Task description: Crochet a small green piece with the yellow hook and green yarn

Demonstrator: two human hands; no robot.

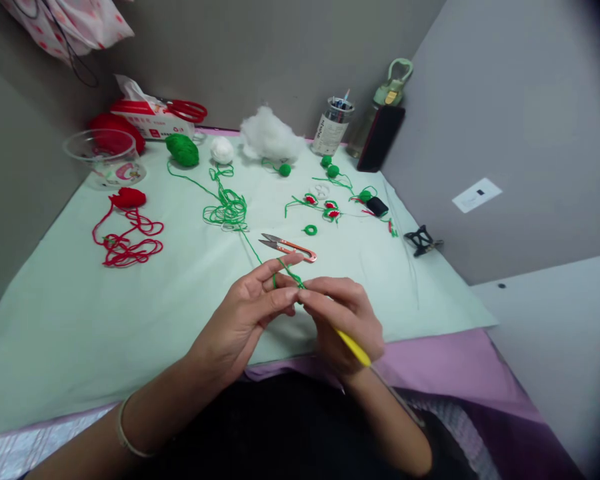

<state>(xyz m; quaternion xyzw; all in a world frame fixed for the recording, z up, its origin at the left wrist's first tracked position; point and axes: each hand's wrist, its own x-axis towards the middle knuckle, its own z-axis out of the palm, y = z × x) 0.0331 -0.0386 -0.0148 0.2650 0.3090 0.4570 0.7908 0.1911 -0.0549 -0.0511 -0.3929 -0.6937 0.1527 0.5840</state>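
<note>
My left hand (253, 303) is closed, thumb and fingers pinching a small piece of green yarn work that the fingertips mostly hide. Green yarn (289, 270) is looped round its raised index finger and runs back to a loose green tangle (226, 210). In my right hand (347, 313) is a crochet hook (353, 347) with a yellow handle, its tip hidden at the green stitches. Both hands' fingertips meet there. Just beyond them lie orange thread snips (290, 248) and a small green crocheted ring (310, 230).
Red yarn (130, 247) and a clear plastic tub (103, 170) lie to the left. At the back are a green yarn ball (183, 150), white stuffing (270, 137), a pen holder (333, 130) and a phone (381, 140). Small red-and-green crocheted pieces (331, 210) lie right of centre.
</note>
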